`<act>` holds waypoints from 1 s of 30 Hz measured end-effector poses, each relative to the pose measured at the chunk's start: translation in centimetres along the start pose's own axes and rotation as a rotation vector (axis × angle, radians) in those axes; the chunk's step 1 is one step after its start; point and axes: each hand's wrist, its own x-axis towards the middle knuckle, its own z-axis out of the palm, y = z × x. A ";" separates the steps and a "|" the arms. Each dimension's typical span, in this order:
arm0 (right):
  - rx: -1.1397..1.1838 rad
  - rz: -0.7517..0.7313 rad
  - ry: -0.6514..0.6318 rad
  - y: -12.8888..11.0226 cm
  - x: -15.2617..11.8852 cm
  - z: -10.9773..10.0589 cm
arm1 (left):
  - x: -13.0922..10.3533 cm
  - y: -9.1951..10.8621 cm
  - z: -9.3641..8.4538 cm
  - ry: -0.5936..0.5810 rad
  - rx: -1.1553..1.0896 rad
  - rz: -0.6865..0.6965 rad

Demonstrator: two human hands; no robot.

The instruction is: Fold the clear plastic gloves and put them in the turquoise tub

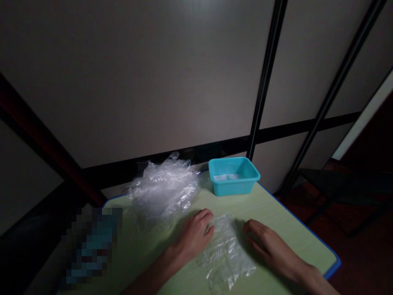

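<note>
A clear, wrinkled piece of thin plastic film (229, 250) lies flat on the table between my two hands. My left hand (196, 230) is at its left edge, fingers loosely bent, thumb apart from them and nothing gripped. On the other side, my right hand (265, 241) hovers or rests by the film's right edge, its fingers curved and apart from the thumb, holding nothing visible. Behind my left hand is a heap of crumpled clear plastic (167, 186), with finger-like tips sticking up at its top.
A turquoise plastic basin (235, 187) with something whitish inside stands at the far corner of the pale green table (282, 229), which has a blue rim. Sliding wardrobe doors (172, 82) rise behind it. A pixelated patch covers the table's left side.
</note>
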 end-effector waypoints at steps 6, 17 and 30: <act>-0.227 -0.197 -0.110 -0.2 3.1 2.6 | -2.9 -1.3 0.3 0.041 0.054 -0.013; -0.323 -0.147 -0.081 1.1 3.8 4.4 | -4.4 -2.5 0.0 0.118 -0.071 -0.036; -0.366 -0.440 -0.105 -0.3 0.0 -0.8 | -5.8 -0.5 0.1 0.024 -0.168 0.038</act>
